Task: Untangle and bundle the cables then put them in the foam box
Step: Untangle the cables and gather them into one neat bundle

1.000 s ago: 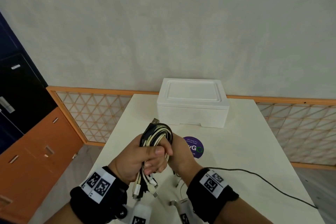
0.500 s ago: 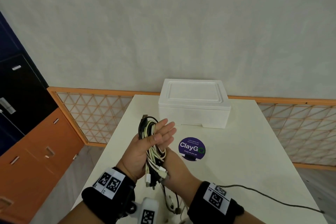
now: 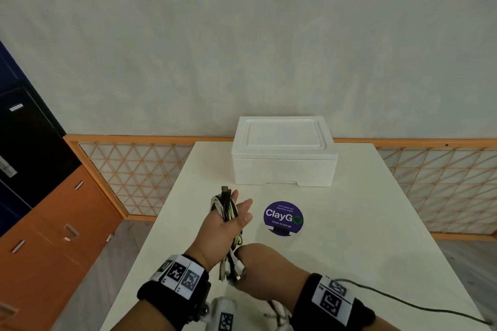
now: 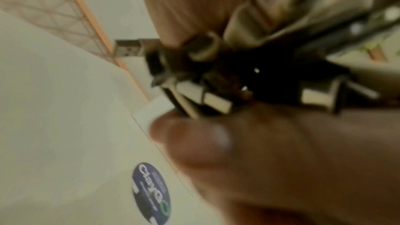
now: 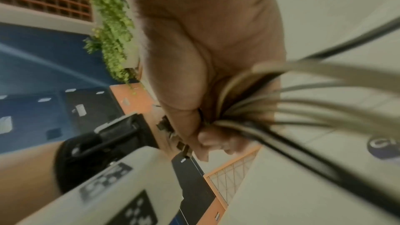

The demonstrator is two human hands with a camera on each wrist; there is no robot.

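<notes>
A bundle of black and white cables lies lengthwise along my left hand, whose fingers are stretched straight toward the foam box. The box is white, has its lid on, and stands at the table's far end. My right hand grips the near end of the bundle, where the plugs hang. In the right wrist view my fingers curl round the strands. The left wrist view is blurred and shows plug ends between my thumb and palm.
A round purple ClayGo sticker lies on the white table between my hands and the box. One loose dark cable trails across the near right of the table. Orange lattice panels stand behind it, cabinets at the left.
My left hand went from a fist round the bundle to straight fingers and reached forward. My right hand slid down the cables toward me, to the plug ends.
</notes>
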